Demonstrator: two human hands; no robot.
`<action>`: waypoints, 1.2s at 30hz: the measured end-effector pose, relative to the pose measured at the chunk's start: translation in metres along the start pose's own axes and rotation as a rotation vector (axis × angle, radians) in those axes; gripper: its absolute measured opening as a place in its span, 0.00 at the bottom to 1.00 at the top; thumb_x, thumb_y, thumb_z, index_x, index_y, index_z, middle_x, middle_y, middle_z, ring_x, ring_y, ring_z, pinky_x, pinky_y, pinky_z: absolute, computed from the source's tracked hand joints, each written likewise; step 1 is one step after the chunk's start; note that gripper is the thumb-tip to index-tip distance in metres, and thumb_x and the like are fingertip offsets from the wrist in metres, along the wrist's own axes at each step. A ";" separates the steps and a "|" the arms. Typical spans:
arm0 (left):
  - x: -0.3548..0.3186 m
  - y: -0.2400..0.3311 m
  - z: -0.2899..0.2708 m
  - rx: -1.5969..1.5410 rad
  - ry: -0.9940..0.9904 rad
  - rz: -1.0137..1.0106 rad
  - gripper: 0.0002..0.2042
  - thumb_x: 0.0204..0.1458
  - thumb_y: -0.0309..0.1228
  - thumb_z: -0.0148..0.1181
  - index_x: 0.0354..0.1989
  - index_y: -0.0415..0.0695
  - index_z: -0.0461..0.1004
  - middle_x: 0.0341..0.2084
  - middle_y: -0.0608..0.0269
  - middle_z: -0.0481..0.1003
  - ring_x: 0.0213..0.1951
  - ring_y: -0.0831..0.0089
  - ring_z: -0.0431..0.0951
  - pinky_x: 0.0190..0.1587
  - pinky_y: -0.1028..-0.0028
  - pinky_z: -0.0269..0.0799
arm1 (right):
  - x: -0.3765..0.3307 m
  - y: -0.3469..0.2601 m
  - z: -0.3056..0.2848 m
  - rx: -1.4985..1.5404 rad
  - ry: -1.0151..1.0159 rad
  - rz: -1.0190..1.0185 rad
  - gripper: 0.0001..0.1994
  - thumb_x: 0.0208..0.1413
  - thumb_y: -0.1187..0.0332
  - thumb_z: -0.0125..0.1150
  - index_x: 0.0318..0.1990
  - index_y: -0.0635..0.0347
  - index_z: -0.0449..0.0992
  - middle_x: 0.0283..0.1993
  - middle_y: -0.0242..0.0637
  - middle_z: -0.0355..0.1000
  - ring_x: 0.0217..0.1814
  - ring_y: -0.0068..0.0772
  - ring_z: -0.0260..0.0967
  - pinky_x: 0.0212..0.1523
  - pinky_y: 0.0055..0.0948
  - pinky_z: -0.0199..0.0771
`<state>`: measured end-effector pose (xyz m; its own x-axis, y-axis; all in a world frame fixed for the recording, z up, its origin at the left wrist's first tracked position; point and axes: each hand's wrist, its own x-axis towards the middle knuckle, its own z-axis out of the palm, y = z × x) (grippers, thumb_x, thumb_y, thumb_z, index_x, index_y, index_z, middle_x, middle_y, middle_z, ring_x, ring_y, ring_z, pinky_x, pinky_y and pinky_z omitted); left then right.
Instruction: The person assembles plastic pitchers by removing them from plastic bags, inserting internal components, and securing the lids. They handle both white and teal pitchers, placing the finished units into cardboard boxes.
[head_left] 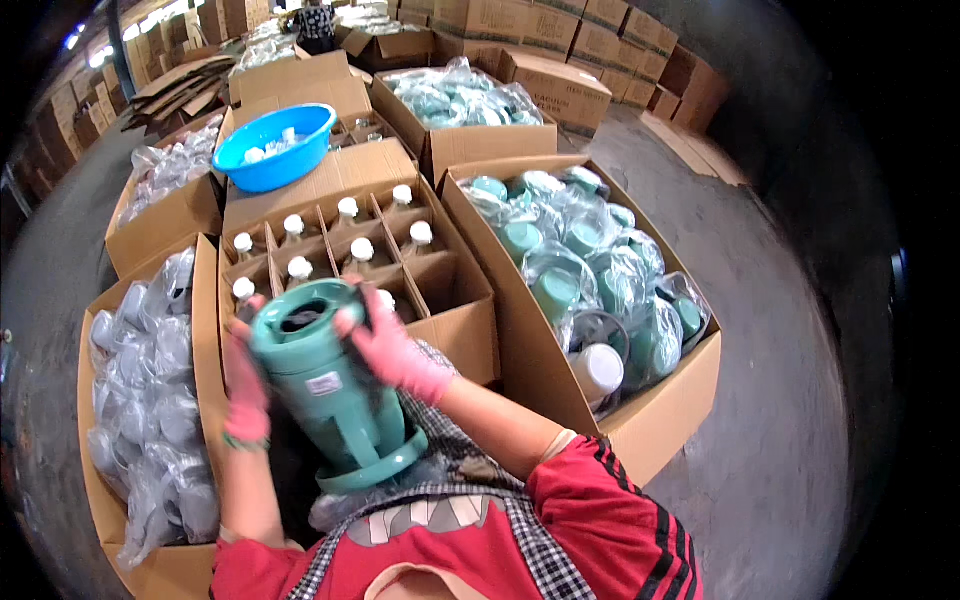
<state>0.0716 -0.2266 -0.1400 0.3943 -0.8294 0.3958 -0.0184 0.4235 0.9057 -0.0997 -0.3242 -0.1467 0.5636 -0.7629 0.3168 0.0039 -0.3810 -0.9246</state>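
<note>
A green vacuum flask casing [330,390] with a side handle and a small white label leans in front of my body. Its round end with a dark opening points up and away from me, and its wide rim is near my apron. My left hand [246,375], in a pink glove, grips the upper left side, its fingers partly hidden. On the other side my right hand [396,352], gloved too and slightly blurred, holds the upper end with its thumb by the opening. Just beyond, a divided carton [462,335] holds several glass bottles [362,252] with white caps.
At right, a carton [655,440] holds green flask parts in clear plastic; another carton [205,350] at left holds bagged grey parts. A blue basin [275,172] with small white pieces rests on flaps beyond. Stacked boxes [540,30] and a person [315,28] are farther back.
</note>
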 end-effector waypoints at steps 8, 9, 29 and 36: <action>0.014 -0.018 -0.029 0.025 -0.049 -0.239 0.22 0.54 0.42 0.39 0.48 0.36 0.61 0.46 0.58 0.65 0.53 0.68 0.59 0.56 0.67 0.49 | -0.008 0.013 0.015 -0.174 0.122 -0.154 0.25 0.52 0.53 0.43 0.53 0.58 0.54 0.53 0.57 0.53 0.53 0.52 0.55 0.52 0.36 0.55; 0.006 -0.014 0.002 0.275 -0.015 0.000 0.22 0.54 0.43 0.38 0.47 0.36 0.61 0.45 0.58 0.66 0.53 0.67 0.59 0.56 0.67 0.49 | 0.007 0.023 0.004 -0.075 0.108 -0.062 0.24 0.53 0.54 0.43 0.52 0.59 0.54 0.53 0.58 0.54 0.52 0.52 0.57 0.51 0.35 0.57; -0.008 0.021 0.041 0.994 -0.079 0.437 0.32 0.41 0.51 0.53 0.51 0.42 0.60 0.51 0.44 0.55 0.54 0.48 0.53 0.56 0.54 0.42 | 0.042 0.038 -0.019 0.558 -0.002 0.156 0.25 0.56 0.52 0.37 0.51 0.64 0.57 0.47 0.42 0.62 0.48 0.31 0.58 0.50 0.29 0.55; 0.002 0.062 0.029 0.988 0.083 0.750 0.34 0.23 0.31 0.68 0.47 0.41 0.63 0.43 0.54 0.66 0.49 0.54 0.62 0.50 0.59 0.58 | 0.030 -0.086 -0.015 0.739 0.019 -0.434 0.31 0.51 0.49 0.44 0.58 0.56 0.47 0.60 0.41 0.46 0.62 0.39 0.44 0.59 0.41 0.46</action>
<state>0.0448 -0.2129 -0.0787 0.0436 -0.4603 0.8867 -0.9333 0.2978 0.2005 -0.0952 -0.3220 -0.0551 0.3735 -0.6395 0.6720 0.7571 -0.2085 -0.6192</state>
